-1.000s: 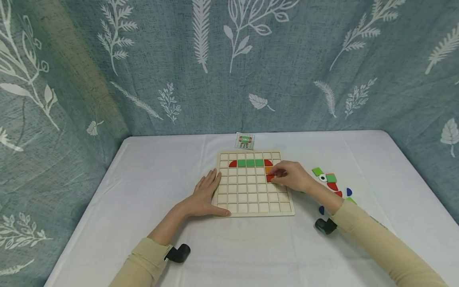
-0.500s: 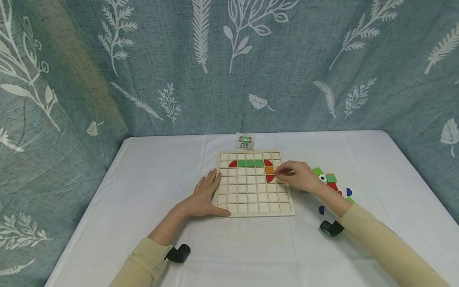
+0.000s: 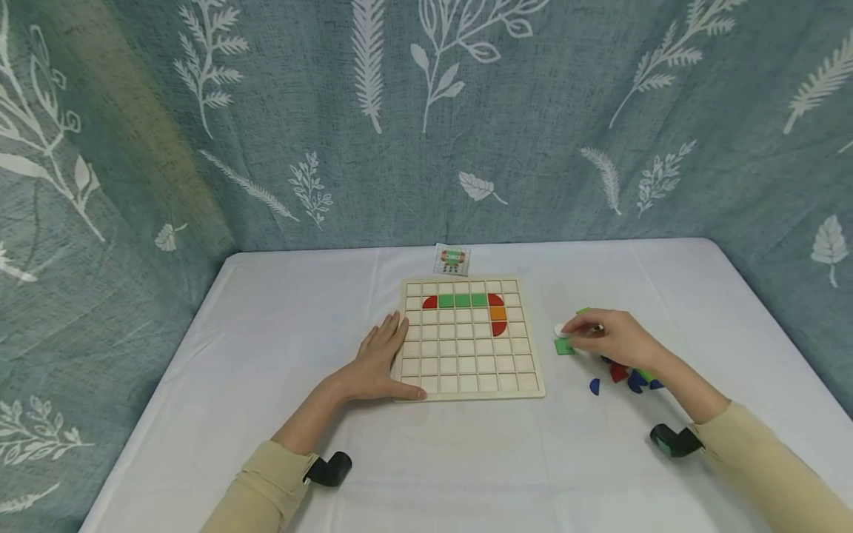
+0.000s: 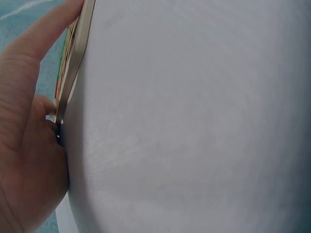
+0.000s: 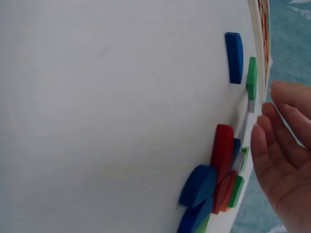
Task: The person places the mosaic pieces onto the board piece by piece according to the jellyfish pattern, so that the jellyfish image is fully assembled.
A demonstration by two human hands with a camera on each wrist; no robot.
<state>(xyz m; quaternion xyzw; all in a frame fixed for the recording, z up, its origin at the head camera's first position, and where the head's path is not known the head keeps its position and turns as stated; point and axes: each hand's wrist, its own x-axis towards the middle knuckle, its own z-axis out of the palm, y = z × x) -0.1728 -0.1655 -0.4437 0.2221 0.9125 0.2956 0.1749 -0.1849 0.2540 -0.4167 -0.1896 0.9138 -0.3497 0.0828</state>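
Observation:
A pale wooden grid board (image 3: 458,364) lies on the white table. On its upper part are green squares (image 3: 463,300) in a row, a red curved piece (image 3: 430,303) at their left end, and at right another red piece (image 3: 496,300), an orange square (image 3: 497,313) and a lower red piece (image 3: 499,328). My left hand (image 3: 369,370) rests along the board's left edge, thumb at the near corner. Over the loose pieces at the right is my right hand (image 3: 613,337). Its fingertips are at a white round piece (image 3: 559,331), beside a green square (image 3: 563,346). No piece shows between its fingers (image 5: 272,138) in the right wrist view.
A small printed pattern card (image 3: 452,259) lies behind the board. Red pieces (image 3: 618,371) and blue curved pieces (image 3: 636,381) lie near my right wrist, partly under it. One blue piece (image 3: 595,386) lies apart. A leaf-patterned curtain (image 3: 400,185) stands behind the table.
My right hand has left the lower red piece on the board and moved right to the loose pieces. Several of these have shifted, with a green square now nearer the board. My left hand stays put.

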